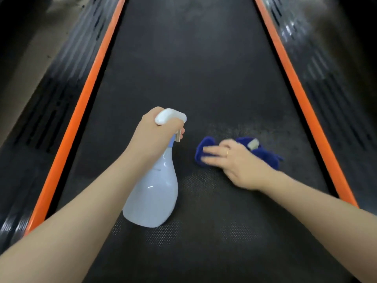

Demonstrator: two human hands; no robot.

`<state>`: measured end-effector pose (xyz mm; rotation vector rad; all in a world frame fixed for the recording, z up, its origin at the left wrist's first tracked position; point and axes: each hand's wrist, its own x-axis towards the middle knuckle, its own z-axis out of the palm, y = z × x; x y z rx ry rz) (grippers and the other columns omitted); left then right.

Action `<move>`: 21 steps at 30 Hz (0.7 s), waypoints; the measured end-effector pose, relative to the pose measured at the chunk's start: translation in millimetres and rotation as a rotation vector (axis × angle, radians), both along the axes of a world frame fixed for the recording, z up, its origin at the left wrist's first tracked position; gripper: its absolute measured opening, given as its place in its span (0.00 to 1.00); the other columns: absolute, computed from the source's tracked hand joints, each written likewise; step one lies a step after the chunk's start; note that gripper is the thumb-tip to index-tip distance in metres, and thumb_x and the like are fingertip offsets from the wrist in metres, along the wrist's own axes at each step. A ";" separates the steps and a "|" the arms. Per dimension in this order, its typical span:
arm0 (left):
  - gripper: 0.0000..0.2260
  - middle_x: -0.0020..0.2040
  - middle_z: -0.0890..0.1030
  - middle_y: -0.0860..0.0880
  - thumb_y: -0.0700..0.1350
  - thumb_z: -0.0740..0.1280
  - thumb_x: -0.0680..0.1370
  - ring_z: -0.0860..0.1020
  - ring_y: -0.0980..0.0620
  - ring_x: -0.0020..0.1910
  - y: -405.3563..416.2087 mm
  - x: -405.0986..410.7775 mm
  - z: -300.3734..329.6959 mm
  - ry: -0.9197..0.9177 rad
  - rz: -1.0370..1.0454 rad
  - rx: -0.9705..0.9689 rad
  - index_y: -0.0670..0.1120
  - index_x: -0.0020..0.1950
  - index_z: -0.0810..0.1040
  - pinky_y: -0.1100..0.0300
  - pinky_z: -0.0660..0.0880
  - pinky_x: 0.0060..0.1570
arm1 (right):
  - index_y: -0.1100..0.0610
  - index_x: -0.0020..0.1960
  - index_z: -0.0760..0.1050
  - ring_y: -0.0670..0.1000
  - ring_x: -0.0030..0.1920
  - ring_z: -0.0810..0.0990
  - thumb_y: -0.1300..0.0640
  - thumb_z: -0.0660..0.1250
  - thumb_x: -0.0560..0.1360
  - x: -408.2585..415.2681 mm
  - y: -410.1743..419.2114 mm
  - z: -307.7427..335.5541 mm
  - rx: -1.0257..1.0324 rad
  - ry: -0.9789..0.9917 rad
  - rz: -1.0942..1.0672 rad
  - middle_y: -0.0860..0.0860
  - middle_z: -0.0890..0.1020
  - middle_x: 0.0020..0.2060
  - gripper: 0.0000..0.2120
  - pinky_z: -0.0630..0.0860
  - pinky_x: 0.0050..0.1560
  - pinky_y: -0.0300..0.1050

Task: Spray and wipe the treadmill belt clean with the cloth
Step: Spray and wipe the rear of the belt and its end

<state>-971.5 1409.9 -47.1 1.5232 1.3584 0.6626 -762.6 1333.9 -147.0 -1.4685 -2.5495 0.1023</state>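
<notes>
Left hand [152, 135] grips spray bottle [153, 197]; right hand [234, 160] presses flat on cloth [263, 154].

Both bare forearms reach forward from the bottom corners. The left hand [157, 135] is raised, its fingers curled in a grip with one finger hooked forward. The right hand [234, 160] lies lower, palm down, fingers [212, 154] straight and pressing flat, blurred

dim scene, blurred edges — wide-angle bowing, motion-smeared right hand [236, 162]
</notes>
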 end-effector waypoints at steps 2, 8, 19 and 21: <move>0.09 0.43 0.83 0.49 0.45 0.65 0.75 0.80 0.58 0.38 0.7 1.7 -1.0 0.041 -0.009 0.017 0.43 0.52 0.80 0.65 0.73 0.41 | 0.57 0.62 0.77 0.62 0.52 0.76 0.62 0.51 0.70 13.3 43.3 1.7 0.042 -0.009 -0.295 0.57 0.77 0.62 0.25 0.68 0.57 0.49; 0.08 0.40 0.82 0.54 0.46 0.65 0.75 0.81 0.59 0.40 -1.9 6.8 -3.3 0.088 -0.048 0.044 0.46 0.49 0.81 0.61 0.75 0.42 | 0.56 0.60 0.79 0.61 0.49 0.75 0.61 0.52 0.68 -15.9 -1.3 3.1 0.052 0.059 -0.241 0.54 0.79 0.60 0.25 0.73 0.47 0.53; 0.08 0.45 0.81 0.52 0.45 0.65 0.73 0.78 0.55 0.42 -18.8 13.0 1.1 0.147 -0.116 0.131 0.45 0.50 0.80 0.60 0.73 0.42 | 0.56 0.63 0.77 0.65 0.53 0.71 0.64 0.53 0.71 10.8 46.5 2.6 0.021 0.048 -0.493 0.54 0.76 0.64 0.24 0.70 0.55 0.57; 0.08 0.43 0.81 0.53 0.45 0.65 0.73 0.78 0.58 0.41 -18.7 9.3 2.7 0.131 -0.090 0.127 0.46 0.50 0.80 0.63 0.72 0.39 | 0.57 0.58 0.80 0.64 0.47 0.75 0.64 0.54 0.67 -0.2 8.4 -1.0 0.078 0.087 -0.332 0.55 0.80 0.59 0.24 0.75 0.46 0.59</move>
